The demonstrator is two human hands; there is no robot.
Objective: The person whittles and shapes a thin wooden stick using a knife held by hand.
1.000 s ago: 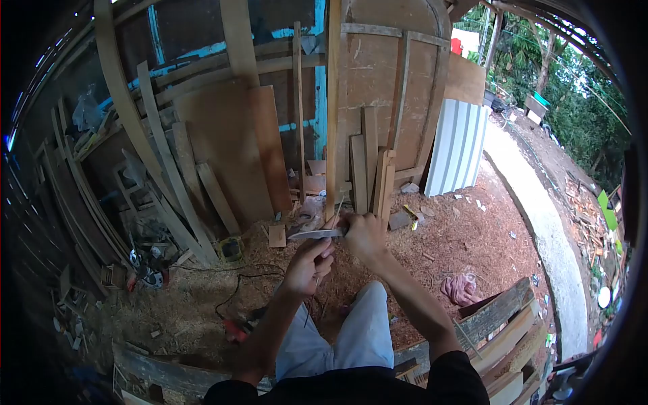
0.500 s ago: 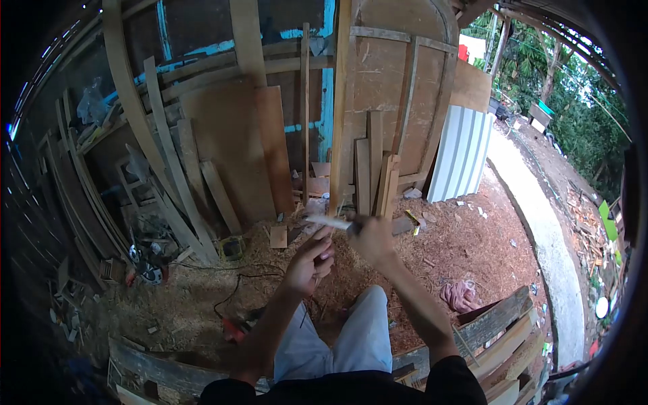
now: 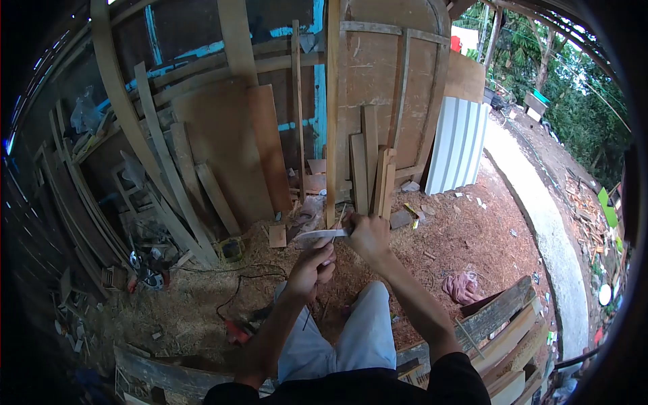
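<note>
In front of my knees, my right hand is closed round the handle of a knife. Its pale blade points left and lies across the top of my left hand. My left fingers are wrapped round a thin stick, whose upper end shows just above the blade. A dark, thin length pokes out below that fist. Blade and stick cross right by my left fingertips, and my right fist hides the knife's handle.
Boards and a tall plywood sheet lean on the wall ahead. Shavings cover the ground, with a pink cloth at right and a red tool at left. A corrugated sheet stands beside a concrete strip. Planks lie beside me.
The knife has dropped slightly and its blade is more level, closer over my left fingers. My right hand is a little lower and sharper. The whole view has shifted slightly.
</note>
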